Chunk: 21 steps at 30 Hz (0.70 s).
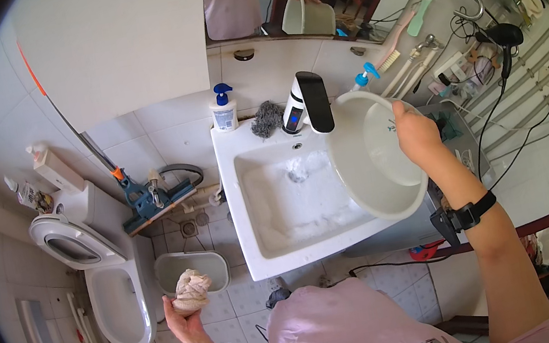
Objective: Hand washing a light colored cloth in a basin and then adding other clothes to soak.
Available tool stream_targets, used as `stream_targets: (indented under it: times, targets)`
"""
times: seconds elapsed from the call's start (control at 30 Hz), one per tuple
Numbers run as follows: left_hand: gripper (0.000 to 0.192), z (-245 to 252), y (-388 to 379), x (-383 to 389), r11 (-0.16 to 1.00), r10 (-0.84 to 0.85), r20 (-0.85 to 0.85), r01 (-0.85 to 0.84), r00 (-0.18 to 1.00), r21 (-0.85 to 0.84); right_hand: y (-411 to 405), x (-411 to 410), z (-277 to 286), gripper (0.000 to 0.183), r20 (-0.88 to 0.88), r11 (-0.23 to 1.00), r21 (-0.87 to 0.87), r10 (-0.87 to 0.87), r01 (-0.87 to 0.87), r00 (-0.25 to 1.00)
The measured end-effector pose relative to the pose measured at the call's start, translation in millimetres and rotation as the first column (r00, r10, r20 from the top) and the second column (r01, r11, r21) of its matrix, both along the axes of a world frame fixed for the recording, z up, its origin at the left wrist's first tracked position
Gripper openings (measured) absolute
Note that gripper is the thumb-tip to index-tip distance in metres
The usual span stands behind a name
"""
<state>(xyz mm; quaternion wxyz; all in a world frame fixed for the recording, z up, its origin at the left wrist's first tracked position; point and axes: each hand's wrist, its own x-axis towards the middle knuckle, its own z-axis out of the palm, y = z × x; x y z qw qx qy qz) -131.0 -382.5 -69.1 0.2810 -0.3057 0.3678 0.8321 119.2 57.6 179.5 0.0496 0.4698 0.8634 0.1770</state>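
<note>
In my right hand [416,133] is the rim of a white plastic basin [374,155], which I hold tilted over the right side of the washbasin [267,264]. Foamy water [301,172] lies in the washbasin around its drain. My left hand [185,320] holds a crumpled, wrung beige cloth [193,289] out to the left, above the floor and in front of a grey plastic bucket [222,282]. A white faucet with a black top [315,103] stands at the back of the washbasin. Beside it sits a grey scouring pad [268,118].
A pump bottle [224,112] stands on the washbasin's back left corner. To the left are a toilet [118,304] with its lid up and a blue sponge mop [155,201]. On the right wall hang a black hair dryer [501,41] and loose cables. A mirror [248,3] is above.
</note>
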Motion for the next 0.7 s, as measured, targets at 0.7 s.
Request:
stream_targets:
  times: [0.7]
  targets:
    - [0.021, 82.3, 92.6, 32.0, 0.991, -0.130, -0.039, 0.130, 0.991, 0.001, 9.3, 54.6, -168.1, 0.050, -0.481, 0.460, -0.874, -0.779, -0.156, 0.401]
